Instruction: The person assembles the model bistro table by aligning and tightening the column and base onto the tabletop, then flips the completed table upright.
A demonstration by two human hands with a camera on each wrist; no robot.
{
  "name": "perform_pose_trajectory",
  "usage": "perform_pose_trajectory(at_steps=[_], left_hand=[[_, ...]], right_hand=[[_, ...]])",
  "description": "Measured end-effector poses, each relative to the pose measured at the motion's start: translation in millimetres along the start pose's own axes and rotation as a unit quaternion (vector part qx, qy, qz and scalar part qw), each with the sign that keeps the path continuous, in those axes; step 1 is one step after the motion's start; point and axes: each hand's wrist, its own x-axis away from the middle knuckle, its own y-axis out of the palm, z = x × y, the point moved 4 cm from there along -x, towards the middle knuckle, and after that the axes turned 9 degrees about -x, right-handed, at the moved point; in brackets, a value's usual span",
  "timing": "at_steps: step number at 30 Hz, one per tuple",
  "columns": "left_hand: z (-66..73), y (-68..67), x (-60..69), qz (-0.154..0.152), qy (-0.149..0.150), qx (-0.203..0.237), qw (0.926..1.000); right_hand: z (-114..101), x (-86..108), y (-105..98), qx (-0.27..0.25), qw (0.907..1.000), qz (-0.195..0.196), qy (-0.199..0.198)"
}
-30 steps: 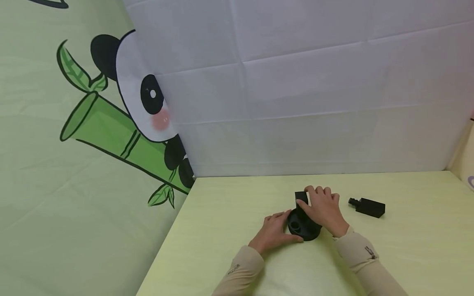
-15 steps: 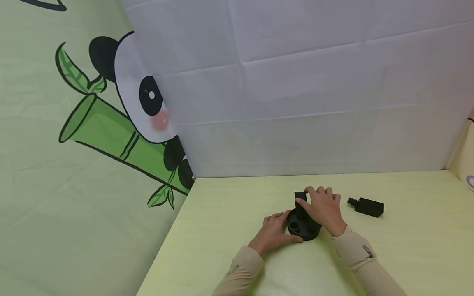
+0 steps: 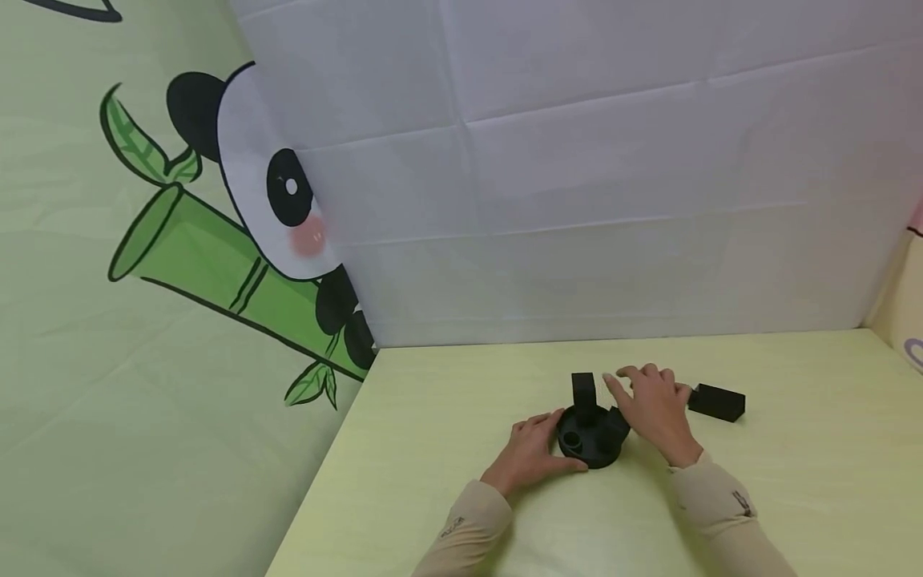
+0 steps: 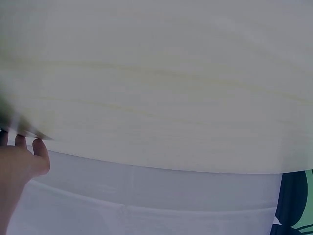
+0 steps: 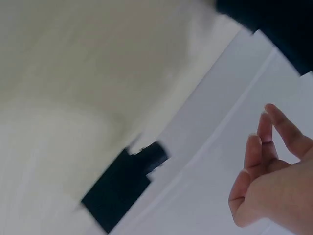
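Note:
A round black base (image 3: pixel 593 453) lies on the table, held at its left side between the thumb and fingers of my left hand (image 3: pixel 535 455). One black rectangular block (image 3: pixel 583 390) stands upright at its back, and a second black block (image 3: pixel 615 425) rises at its right side. A ring-shaped socket (image 3: pixel 572 440) shows at the front left. My right hand (image 3: pixel 652 407) is just right of the base, fingers apart and bent a little, holding nothing. Behind its fingers lies a loose black block (image 3: pixel 717 402), whose narrow round stem (image 5: pixel 151 155) shows in the right wrist view.
The pale yellow table (image 3: pixel 433 417) meets a white cloth backdrop (image 3: pixel 577 200) at its far edge. Left of the table hangs a green cloth (image 3: pixel 108 425) with a printed panda and bamboo.
My right hand has let go of the blocks on the base and moved right, toward the loose block. The left hand still holds the base in place.

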Motion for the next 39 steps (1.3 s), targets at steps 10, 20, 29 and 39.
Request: perform_pose_trajectory(at_steps=[10, 20, 29, 39], left_hand=[[-1.5, -3.1, 1.1, 0.002, -0.001, 0.0, 1.0], [-1.6, -1.9, 3.2, 0.003, -0.007, 0.011, 0.9999], [0.0, -0.7, 0.7, 0.011, 0.005, 0.004, 0.9999], [2.2, -1.8, 2.1, 0.013, 0.007, 0.002, 0.9999]], right_hand=[[64.2, 23.6, -40.2, 0.001, 0.9968, 0.068, 0.042], [108.8, 31.4, -71.1, 0.03, 0.9896, -0.056, 0.129], [121.1, 32.7, -83.5, 0.032, 0.9829, -0.109, 0.145], [96.5, 32.6, -84.4, 0.028, 0.994, -0.018, 0.104]])
